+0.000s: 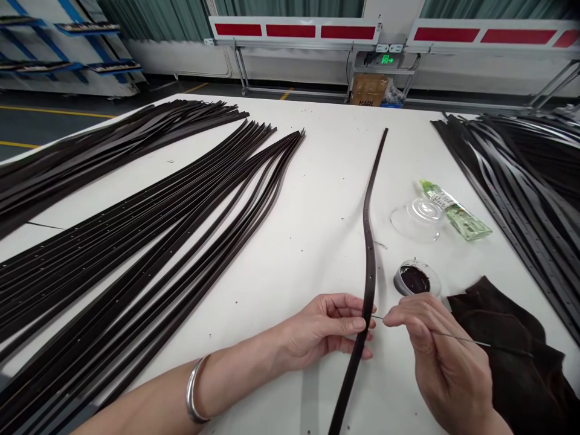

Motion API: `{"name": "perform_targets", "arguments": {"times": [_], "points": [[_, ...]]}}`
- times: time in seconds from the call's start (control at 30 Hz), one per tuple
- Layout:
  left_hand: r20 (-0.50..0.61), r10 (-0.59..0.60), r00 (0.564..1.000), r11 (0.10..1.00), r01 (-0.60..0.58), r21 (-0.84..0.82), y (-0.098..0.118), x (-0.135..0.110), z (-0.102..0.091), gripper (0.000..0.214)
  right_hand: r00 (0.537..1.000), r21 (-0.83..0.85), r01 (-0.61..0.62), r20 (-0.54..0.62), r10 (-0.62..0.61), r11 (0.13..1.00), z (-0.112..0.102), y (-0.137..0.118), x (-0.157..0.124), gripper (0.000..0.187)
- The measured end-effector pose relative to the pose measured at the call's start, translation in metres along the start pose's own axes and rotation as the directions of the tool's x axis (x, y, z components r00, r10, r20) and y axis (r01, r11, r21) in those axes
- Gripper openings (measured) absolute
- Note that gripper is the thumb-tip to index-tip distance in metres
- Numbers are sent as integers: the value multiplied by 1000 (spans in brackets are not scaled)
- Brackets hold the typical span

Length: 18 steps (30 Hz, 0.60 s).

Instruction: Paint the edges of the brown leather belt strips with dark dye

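A long, narrow dark brown leather belt strap (369,266) with punched holes lies lengthwise on the white table (317,175), curving gently away from me. My left hand (328,329) pinches it between thumb and fingers. My right hand (441,344) holds a thin metal needle (462,338), whose tip reaches the strap's edge beside my left fingers. Just beyond my right hand sits a small round pot of dark dye (414,279). A dark brown cloth (502,338) lies under and to the right of my right hand.
Several fanned bundles of dark belt straps (136,241) cover the table's left side, and more (521,181) lie at the right. A clear plastic lid (417,219) and a green-labelled bottle (455,211) stand near the pot. The table's far edge faces shelving and a cardboard box (369,90).
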State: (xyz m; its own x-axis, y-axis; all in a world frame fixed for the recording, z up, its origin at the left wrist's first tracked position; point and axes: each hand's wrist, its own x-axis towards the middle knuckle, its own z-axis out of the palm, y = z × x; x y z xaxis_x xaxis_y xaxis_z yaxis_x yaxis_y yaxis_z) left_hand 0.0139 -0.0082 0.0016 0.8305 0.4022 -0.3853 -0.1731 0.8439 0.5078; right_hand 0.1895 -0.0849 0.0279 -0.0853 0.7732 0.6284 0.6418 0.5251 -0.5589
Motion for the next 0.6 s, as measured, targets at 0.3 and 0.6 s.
{"name": "perform_targets", "arguments": {"times": [0.3, 0.6], "points": [[32, 16, 999, 999, -17, 33, -1, 0, 0, 21, 1000, 21, 21, 6, -21, 1000, 2, -1, 1, 28], [26, 22, 999, 998, -24, 50, 1, 1, 2, 21, 999, -16, 42, 8, -42, 999, 4, -2, 3, 27]]}}
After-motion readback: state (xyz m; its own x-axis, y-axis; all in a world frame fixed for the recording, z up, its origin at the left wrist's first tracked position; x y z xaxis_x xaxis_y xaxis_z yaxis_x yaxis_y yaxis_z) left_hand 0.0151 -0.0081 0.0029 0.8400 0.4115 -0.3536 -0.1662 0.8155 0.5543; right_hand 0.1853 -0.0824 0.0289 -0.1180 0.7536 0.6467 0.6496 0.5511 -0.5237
